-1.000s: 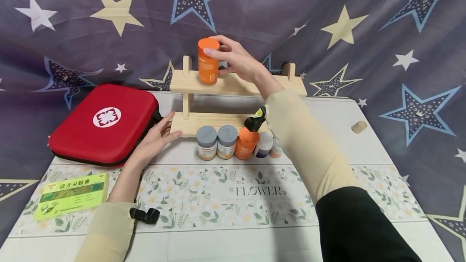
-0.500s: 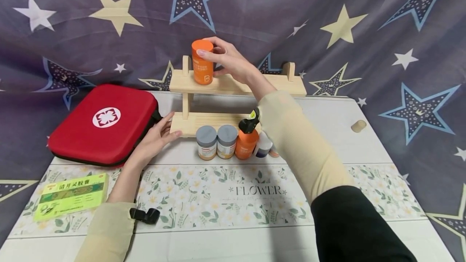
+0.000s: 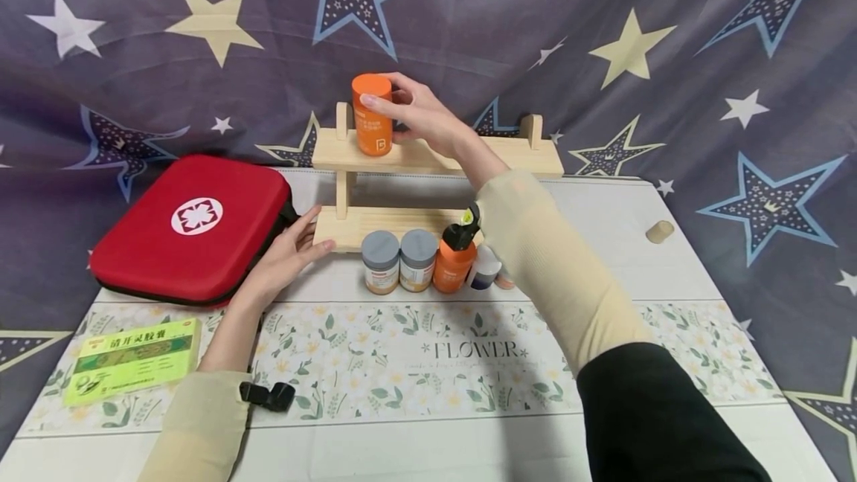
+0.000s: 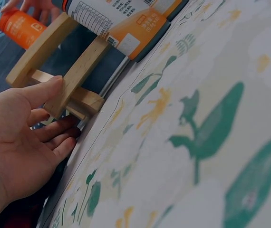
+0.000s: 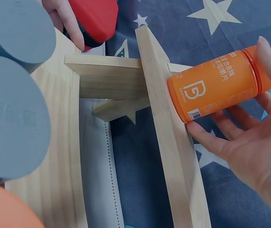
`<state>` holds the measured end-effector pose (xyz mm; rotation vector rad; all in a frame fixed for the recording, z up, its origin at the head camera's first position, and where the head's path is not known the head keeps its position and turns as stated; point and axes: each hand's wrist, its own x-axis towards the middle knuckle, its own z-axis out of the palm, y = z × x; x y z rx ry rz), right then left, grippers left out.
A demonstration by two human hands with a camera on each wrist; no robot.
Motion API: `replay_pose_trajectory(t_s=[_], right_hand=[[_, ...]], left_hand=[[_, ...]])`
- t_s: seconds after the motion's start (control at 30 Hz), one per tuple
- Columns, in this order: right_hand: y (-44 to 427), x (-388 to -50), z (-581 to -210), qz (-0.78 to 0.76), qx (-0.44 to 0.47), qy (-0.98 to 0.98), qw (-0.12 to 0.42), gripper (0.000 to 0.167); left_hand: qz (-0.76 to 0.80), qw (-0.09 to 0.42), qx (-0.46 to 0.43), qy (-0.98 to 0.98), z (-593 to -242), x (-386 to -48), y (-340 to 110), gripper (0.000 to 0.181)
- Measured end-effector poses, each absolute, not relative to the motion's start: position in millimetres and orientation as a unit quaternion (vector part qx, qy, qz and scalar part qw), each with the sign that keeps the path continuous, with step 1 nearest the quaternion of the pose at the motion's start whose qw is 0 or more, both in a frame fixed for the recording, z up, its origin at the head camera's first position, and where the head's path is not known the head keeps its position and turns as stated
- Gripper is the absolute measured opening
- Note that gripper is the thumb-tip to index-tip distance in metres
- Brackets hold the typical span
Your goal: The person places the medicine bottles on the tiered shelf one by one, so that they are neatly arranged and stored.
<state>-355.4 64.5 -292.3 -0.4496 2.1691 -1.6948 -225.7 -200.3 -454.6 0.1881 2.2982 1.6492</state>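
Note:
Upright at the left end of the upper board stands an orange pill bottle (image 3: 372,125). My right hand (image 3: 423,114) holds it near the cap, thumb in front and fingers behind; in the right wrist view its base meets the board. The two-tier wooden shelf (image 3: 462,157) is at the back of the table. At the left end of its lower board, my left hand (image 3: 286,255) grips the corner. In the left wrist view the thumb lies against the wood and the other fingers are on the far side.
Before the shelf stand two grey-capped jars (image 3: 398,262), another orange bottle (image 3: 454,268) and a white-capped bottle (image 3: 484,268), partly behind the right sleeve. A red first-aid case (image 3: 194,229) and green medicine box (image 3: 132,361) lie left; a small cork-like cylinder (image 3: 659,232) lies right.
Over the first half second my right hand has shifted the orange bottle slightly left along the upper board. Since then it has stayed nearly still. My left hand has not moved.

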Motion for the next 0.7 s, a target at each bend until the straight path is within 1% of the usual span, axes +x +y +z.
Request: replay_pose_trajectory(t_s=[0.13, 0.3, 0.53, 0.7], right_hand=[[70.7, -352.4, -293.6, -0.599, -0.164, 0.764, 0.174, 0.062], [86.9, -343.9, -297.2, -0.611, -0.180, 0.756, 0.151, 0.063], [113.6, -326.3, -304.2, -0.670, -0.185, 0.710, 0.112, 0.058], [128.8, -313.0, -307.5, -0.701, -0.192, 0.680, 0.096, 0.053]], left_hand=[[0.578, 0.156, 0.064, 0.798, -455.6, -225.9, -199.9, 0.090], [0.579, 0.157, 0.062, 0.798, -456.8, -225.8, -200.0, 0.090], [0.579, 0.154, 0.065, 0.798, -457.3, -226.5, -200.0, 0.090], [0.576, 0.151, 0.064, 0.801, -456.4, -225.9, -200.2, 0.090]])
